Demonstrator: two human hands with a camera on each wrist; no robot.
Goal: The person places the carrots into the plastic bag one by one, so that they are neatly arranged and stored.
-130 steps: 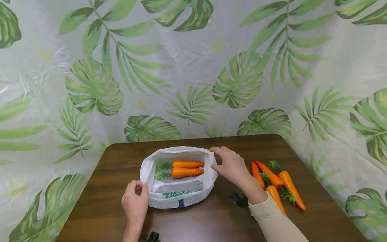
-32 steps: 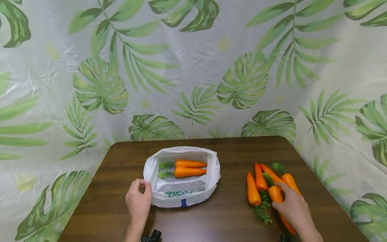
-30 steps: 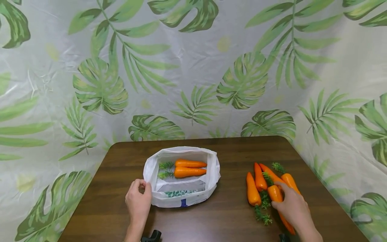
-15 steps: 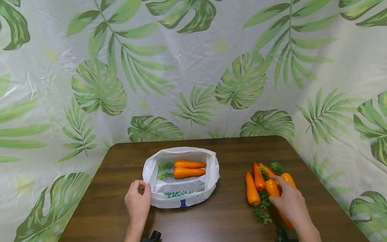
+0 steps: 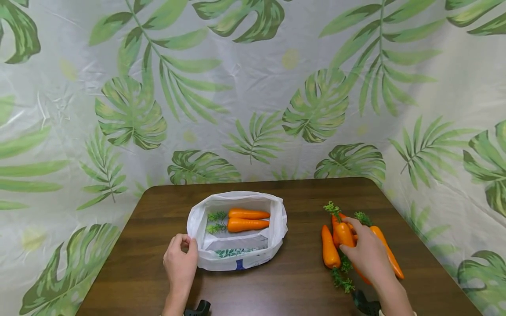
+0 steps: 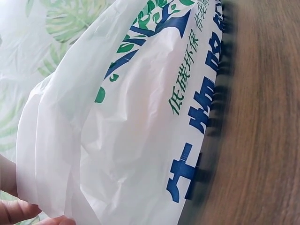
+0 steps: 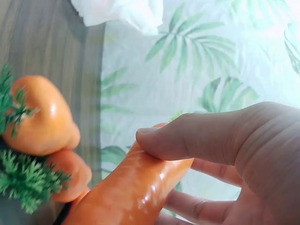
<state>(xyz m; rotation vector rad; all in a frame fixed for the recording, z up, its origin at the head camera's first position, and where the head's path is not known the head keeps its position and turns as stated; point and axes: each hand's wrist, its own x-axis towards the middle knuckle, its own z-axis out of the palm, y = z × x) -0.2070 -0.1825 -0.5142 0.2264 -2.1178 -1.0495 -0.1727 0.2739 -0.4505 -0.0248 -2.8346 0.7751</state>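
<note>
My left hand (image 5: 181,261) pinches the left rim of a white plastic bag (image 5: 278,232) standing with its mouth up. Two orange carrots with green tops, a back carrot (image 5: 249,214) and a front carrot (image 5: 248,225), lie side by side in the bag. In the left wrist view, fingertips grip the bag's folded edge (image 6: 51,154). My right hand (image 5: 369,252) grips another carrot (image 5: 345,235), its leafy top pointing away, above the pile at the right. In the right wrist view, the thumb presses on the held carrot (image 7: 136,192), with fingers behind it.
Several loose carrots lie on the brown table (image 5: 292,285) around my right hand, including a left carrot (image 5: 329,249) and a right carrot (image 5: 389,254). Others are partly hidden. A leaf-patterned curtain (image 5: 253,87) hangs behind the table.
My right hand has left the bag's right rim, reached the pile and gripped a carrot. It has since raised it and shifted slightly left. My left hand still pinches the bag.
</note>
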